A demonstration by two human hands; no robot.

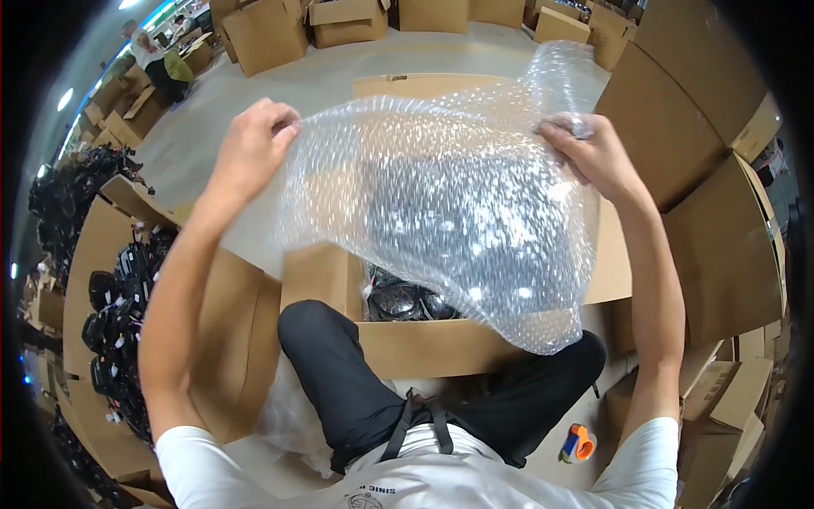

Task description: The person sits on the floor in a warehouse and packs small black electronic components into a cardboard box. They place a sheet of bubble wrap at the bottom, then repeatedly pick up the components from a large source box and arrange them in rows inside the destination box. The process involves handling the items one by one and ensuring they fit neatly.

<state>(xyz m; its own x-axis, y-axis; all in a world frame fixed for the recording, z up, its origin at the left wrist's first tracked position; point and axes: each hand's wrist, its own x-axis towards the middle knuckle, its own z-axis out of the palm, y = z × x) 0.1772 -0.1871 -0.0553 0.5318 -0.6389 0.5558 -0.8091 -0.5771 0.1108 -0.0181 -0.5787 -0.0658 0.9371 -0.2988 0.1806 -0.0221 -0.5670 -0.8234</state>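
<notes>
A sheet of clear bubble wrap (441, 195) hangs stretched between my two hands, above an open cardboard box (424, 349) in front of my knees. My left hand (259, 144) pinches its upper left corner. On the other side, my right hand (585, 148) grips the upper right edge, where a loose end of the sheet sticks up past the fingers. Black glossy parts (398, 301) lie inside the box; most of them show only blurred through the wrap or are covered by it.
At my left stands an open carton (229, 339) beside a heap of black parts with wires (123, 314). Tall cardboard boxes (721, 246) rise at the right. An orange tape dispenser (579, 444) lies on the floor by my right knee. A person (153, 59) stands far left.
</notes>
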